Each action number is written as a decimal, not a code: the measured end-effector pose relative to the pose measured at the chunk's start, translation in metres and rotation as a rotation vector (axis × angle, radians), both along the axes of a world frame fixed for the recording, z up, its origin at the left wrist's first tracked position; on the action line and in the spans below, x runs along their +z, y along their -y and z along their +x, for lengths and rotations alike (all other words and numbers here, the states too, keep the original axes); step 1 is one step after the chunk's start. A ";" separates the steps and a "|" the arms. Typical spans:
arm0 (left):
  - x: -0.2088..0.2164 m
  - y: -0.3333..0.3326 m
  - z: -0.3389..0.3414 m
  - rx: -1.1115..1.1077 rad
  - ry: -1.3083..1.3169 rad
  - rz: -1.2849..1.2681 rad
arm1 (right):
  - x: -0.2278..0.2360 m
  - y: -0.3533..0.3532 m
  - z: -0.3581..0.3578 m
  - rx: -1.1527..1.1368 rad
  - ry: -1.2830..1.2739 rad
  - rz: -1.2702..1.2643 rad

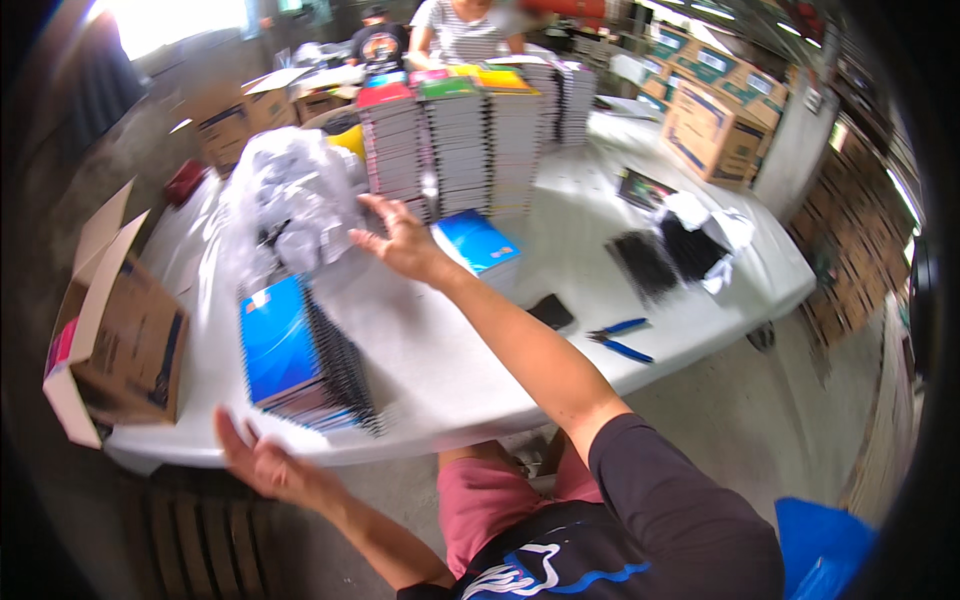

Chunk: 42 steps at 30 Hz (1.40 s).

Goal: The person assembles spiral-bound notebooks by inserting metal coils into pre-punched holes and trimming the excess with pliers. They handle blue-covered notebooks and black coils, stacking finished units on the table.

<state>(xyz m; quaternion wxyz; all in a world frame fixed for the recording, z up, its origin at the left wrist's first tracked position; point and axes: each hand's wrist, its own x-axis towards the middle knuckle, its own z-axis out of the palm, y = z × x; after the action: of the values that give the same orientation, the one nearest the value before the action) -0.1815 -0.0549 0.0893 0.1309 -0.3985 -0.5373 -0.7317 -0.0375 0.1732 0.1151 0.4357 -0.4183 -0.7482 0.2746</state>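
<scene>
The stack of blue notebooks point(278, 345) was placed at the lower left of the frame, close to the front edge of the white-covered table point(420, 390), with black coils along its right side; it seemed to have been set there for easy reach. Nothing was held by the left hand point(268, 468), which was spread just below the stack, out past the table's edge. The right hand point(405, 240) was also empty, its fingers parted beside the clear plastic bag point(290, 200) at the upper left; whether the bag was touched could not be told. Near the centre, a short pile of blue notebooks point(485, 245) was partly covered by the right forearm point(520, 340). Behind it, the tall stacks of notebooks point(455, 150), topped in red, green and yellow, were lined up close together, perhaps to save room, and reach toward the top of the frame was blocked by them. At the far left, sideways movement was limited by an open cardboard box point(135, 340), its flaps apparently left raised for access. An open strip of table was left between the stack and the short pile, while the stack's front was bordered closely by the drop of the edge. To the right, blue-handled pliers point(625, 349) were laid near that edge, seemingly kept handy, and blurred black heaps point(645, 265), probably loose coils, were kept well apart from the notebooks.
</scene>
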 end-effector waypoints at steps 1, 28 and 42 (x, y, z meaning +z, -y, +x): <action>0.010 0.008 0.011 -0.004 0.037 0.109 | -0.007 -0.012 0.027 -0.197 0.091 0.024; -0.019 -0.061 0.134 -0.631 0.134 -0.444 | -0.028 0.166 0.162 0.009 -0.188 0.020; -0.096 -0.075 0.163 -0.457 -0.840 -0.688 | 0.111 0.377 0.221 0.148 -0.896 0.887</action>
<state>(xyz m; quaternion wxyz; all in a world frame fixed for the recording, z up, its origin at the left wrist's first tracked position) -0.0182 0.0205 -0.0067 0.0348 -0.7795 -0.5463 -0.3045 0.1833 -0.2039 0.2263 0.8182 0.0102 -0.5629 0.1163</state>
